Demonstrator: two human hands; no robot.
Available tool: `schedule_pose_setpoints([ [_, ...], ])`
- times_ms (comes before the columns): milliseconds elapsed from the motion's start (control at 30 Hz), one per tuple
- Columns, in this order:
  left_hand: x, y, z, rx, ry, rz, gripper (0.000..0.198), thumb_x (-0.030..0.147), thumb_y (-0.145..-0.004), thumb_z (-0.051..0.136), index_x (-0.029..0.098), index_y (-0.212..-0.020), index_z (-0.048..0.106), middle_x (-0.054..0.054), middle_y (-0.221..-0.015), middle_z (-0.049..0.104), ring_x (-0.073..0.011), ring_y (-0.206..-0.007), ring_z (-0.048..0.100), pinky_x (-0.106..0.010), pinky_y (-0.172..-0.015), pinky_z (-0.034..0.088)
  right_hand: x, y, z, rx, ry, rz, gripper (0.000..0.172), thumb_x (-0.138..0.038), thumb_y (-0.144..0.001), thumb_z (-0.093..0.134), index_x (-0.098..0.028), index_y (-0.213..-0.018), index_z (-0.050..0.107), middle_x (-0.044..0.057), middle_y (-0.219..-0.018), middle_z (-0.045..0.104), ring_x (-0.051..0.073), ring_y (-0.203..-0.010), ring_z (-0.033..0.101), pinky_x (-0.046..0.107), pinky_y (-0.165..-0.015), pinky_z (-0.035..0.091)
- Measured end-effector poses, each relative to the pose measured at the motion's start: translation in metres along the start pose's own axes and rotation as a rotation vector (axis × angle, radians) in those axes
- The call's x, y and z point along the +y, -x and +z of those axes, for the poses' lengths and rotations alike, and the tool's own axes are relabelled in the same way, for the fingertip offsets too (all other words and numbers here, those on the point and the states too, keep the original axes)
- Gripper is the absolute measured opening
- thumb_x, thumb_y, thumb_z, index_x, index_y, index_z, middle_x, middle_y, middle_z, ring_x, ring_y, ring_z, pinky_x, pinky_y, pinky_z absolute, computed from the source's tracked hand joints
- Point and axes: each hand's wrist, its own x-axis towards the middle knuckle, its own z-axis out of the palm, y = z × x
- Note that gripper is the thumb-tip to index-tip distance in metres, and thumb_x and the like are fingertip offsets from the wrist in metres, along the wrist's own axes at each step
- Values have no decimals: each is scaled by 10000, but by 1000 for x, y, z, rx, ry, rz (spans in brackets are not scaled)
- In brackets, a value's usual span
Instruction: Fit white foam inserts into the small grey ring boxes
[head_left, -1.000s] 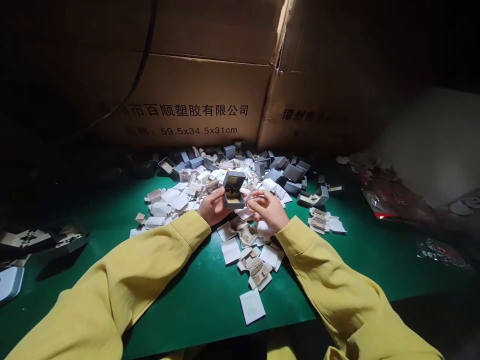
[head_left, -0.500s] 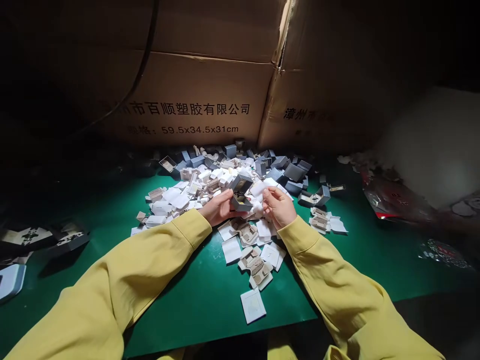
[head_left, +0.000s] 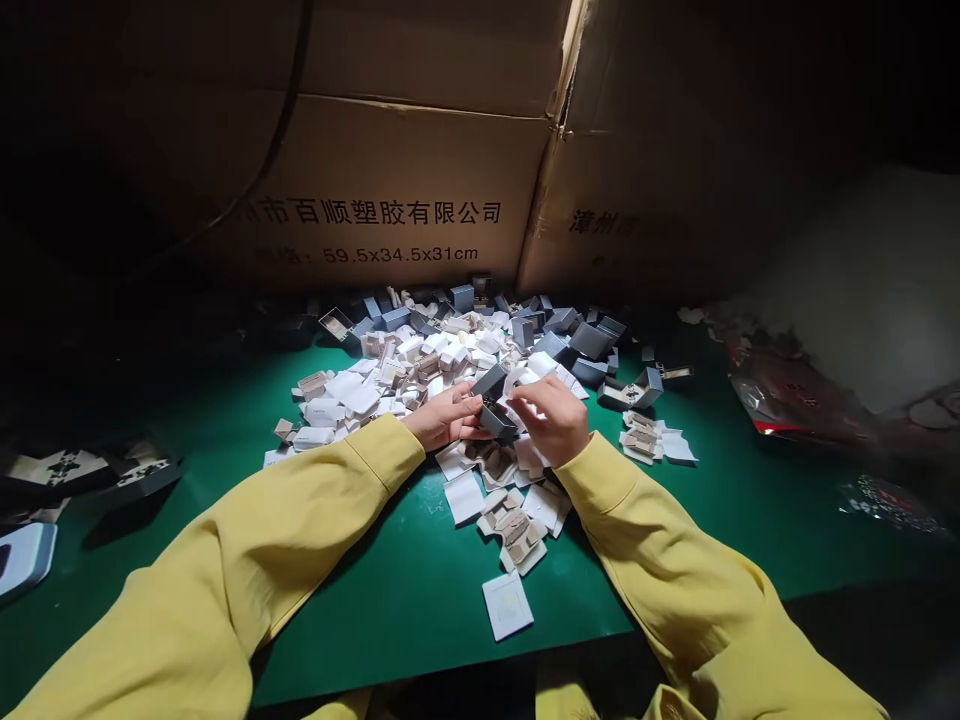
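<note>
My left hand (head_left: pixel 446 416) is closed on a small dark blue-grey hinged box (head_left: pixel 498 421), which stands open above the pile. Its lid tilts up at the back, and its inside is turned toward my right side. Close by on the right, my right hand (head_left: pixel 557 417) has its thumb and fingers pinched together at the box's opening. What they hold, if anything, is too small to make out. Beneath both hands spreads a heap of white folded card inserts (head_left: pixel 358 397), with a flattened insert (head_left: pixel 517 533) nearer to me.
More blue-grey boxes (head_left: pixel 592 341) lie at the back of the heap, one open box (head_left: pixel 631 391) at its right. Cardboard cartons (head_left: pixel 375 160) stand behind the green table (head_left: pixel 397 620). A red plastic bag (head_left: pixel 787 395) lies right; a white device (head_left: pixel 26 560) sits left.
The box in my left hand has turned and tilted toward the right. My right hand has rotated and come in closer to the opening of the box.
</note>
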Motion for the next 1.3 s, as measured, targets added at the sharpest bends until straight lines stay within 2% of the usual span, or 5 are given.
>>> schedule_pose_setpoints([
  [267,0,1,3,29,-52,-3,652,317,-589,783,160,-1144,478,-93,-968,635,-135,-727,650,-256,-653,548,7,3,10,-223,-69,-113,220,-268,-844,477,-219,-814,689,60,-742,648,146,-668,565,273,-626,467],
  [600,-1,1,4,27,-66,10,581,302,-583,785,162,-1076,512,-74,-942,619,-137,-749,634,-250,-630,543,13,4,10,-305,-52,-106,231,-259,-838,478,-232,-828,707,70,-762,662,155,-678,585,268,-608,463],
  [900,-2,1,1,-3,-46,20,586,263,-620,766,168,-1137,507,-95,-973,635,-145,-748,644,-259,-643,541,10,2,4,-410,-77,-48,218,-257,-820,493,-246,-867,705,54,-838,696,167,-758,630,285,-675,489],
  [1133,-5,-2,-3,-50,31,-12,562,252,-704,698,168,-1220,491,-94,-942,658,-123,-690,650,-216,-616,529,-4,4,4,-257,21,54,224,-294,-858,468,-231,-957,658,41,-867,700,142,-679,617,253,-638,461],
  [1300,-7,-3,-4,-79,31,-5,540,266,-720,690,184,-1215,491,-88,-931,665,-107,-676,645,-178,-578,507,-5,7,7,-163,281,-58,235,-334,-883,465,-219,-876,670,63,-826,661,152,-759,582,244,-650,394],
])
